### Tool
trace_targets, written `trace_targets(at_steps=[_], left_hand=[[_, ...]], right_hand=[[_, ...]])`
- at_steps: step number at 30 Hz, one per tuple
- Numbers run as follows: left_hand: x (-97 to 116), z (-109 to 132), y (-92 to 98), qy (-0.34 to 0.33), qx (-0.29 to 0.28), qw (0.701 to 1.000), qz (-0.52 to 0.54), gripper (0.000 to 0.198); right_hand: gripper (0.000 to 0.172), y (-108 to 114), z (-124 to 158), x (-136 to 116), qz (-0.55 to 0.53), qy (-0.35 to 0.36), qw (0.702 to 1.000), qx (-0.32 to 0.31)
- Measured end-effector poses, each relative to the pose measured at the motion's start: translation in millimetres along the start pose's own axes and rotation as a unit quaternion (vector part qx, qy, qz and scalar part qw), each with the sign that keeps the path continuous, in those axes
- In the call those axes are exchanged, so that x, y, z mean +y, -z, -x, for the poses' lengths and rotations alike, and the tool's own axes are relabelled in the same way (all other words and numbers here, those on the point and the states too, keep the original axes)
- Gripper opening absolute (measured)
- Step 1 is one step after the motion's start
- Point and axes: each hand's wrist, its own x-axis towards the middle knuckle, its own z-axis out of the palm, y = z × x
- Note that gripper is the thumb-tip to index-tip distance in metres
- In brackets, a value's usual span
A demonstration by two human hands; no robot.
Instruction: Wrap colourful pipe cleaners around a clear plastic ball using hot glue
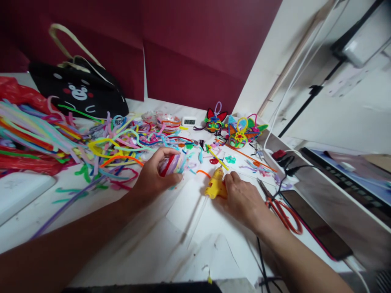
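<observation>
My left hand [155, 173] is wrapped round a ball of pipe cleaners [172, 163] in red, purple, white and pale blue; part of it is hidden by my fingers. In my right hand [241, 195] is a yellow hot glue gun [215, 185], its nozzle pointing away from me. A clear glue stick [198, 217] sticks out of the gun's back end towards me. Ball and gun are apart. Beyond the nozzle lie a yellow pipe cleaner [218, 156], a red curled piece [214, 161] and a teal flower shape [230, 159].
Loose pipe cleaners [36, 130] heap up at the left, before a black bag [79, 89]. Finished colourful ornaments [237, 134] stand at the back by a small digital clock [189, 121]. Orange-handled scissors [282, 211] and a phone [316, 224] lie right of my right arm, near black cables [262, 264].
</observation>
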Motion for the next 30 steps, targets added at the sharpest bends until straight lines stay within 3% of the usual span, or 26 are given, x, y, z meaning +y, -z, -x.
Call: trace_targets(at_steps=[6, 8, 10, 13, 15, 17, 21, 25, 30], left_hand=[[0.9, 3.0, -2.7, 0.006, -0.011, 1.000, 0.019, 0.045], [1.5, 4.2, -4.2, 0.015, -0.020, 0.999, 0.024, 0.047], [2.1, 5.8, -5.8, 0.022, -0.029, 0.999, 0.022, 0.048], [3.8, 8.8, -8.1, 0.015, -0.040, 0.999, 0.006, 0.048], [6.6, 11.1, -9.4, -0.002, -0.048, 0.999, -0.013, 0.046], [10.7, 13.1, -10.5, -0.014, -0.058, 0.998, -0.031, 0.045], [17.9, 15.5, -11.6, -0.007, -0.075, 0.996, -0.050, 0.048], [16.3, 16.8, -12.2, -0.034, -0.069, 0.995, -0.066, 0.050], [13.9, 18.8, -13.2, -0.068, -0.074, 0.991, -0.083, 0.049]], right_hand=[[0.038, 5.4, 5.7, 0.2, 0.007, 0.013, 0.999, -0.041], [0.040, 6.2, 5.5, 4.7, -0.017, 0.035, 0.999, -0.013], [0.035, 6.0, 4.7, 8.0, -0.096, 0.086, 0.990, 0.055], [0.017, 3.8, 3.5, 4.8, -0.306, 0.178, 0.923, 0.147], [0.011, 1.4, 3.2, -3.0, -0.414, 0.211, 0.867, 0.177], [0.011, -1.3, 3.5, -12.2, -0.470, 0.222, 0.833, 0.189], [0.013, -7.0, 5.0, -24.0, -0.528, 0.194, 0.805, 0.190], [0.019, -11.9, 4.7, -26.8, -0.575, 0.153, 0.789, 0.153], [0.028, -14.5, 1.6, -29.5, -0.657, 0.142, 0.728, 0.135]])
